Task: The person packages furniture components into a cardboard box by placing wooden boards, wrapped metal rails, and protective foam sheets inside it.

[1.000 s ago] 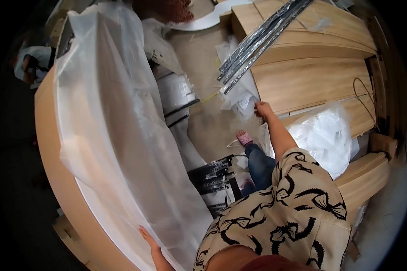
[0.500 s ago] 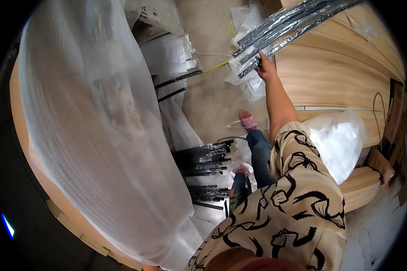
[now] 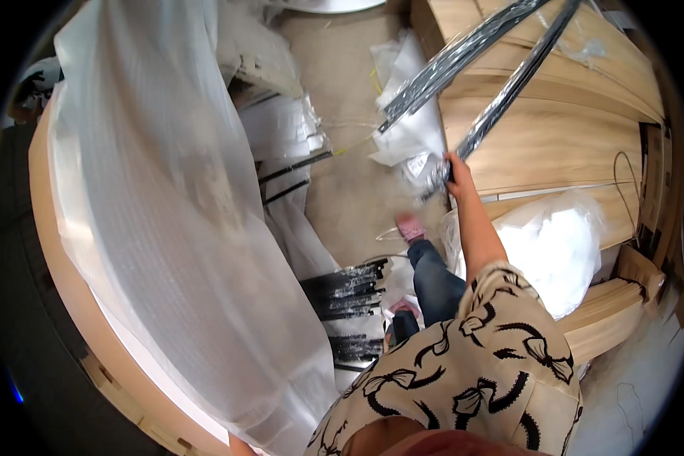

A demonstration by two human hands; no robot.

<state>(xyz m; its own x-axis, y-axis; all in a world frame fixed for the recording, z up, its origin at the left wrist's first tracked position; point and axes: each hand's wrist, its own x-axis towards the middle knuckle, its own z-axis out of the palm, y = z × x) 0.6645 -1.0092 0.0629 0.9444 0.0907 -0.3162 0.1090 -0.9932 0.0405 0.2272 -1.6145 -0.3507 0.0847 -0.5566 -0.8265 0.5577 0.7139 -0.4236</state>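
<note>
My right hand (image 3: 457, 178) is closed around the near end of a long, dark strip bundle (image 3: 509, 93) in clear plastic wrap. The bundle slants up and away to the right over the wood-grain panels. A second wrapped bundle of dark strips (image 3: 452, 64) lies apart from it, on the left. Only a bit of my left hand or forearm (image 3: 239, 447) shows at the bottom edge, beside a large panel covered in white foam sheet (image 3: 182, 228); its fingers are hidden.
Wood-grain panels (image 3: 539, 125) are stacked at the right, with a crumpled clear plastic bag (image 3: 555, 243) nearer me. More black wrapped strips (image 3: 342, 292) lie low between the foam-covered panel and my feet. White paper or plastic (image 3: 277, 125) and two dark strips (image 3: 296, 166) lie farther off.
My right hand has come nearer, drawing one wrapped bundle away from the other, so a gap now shows between them. A bit of my left arm shows more at the bottom edge.
</note>
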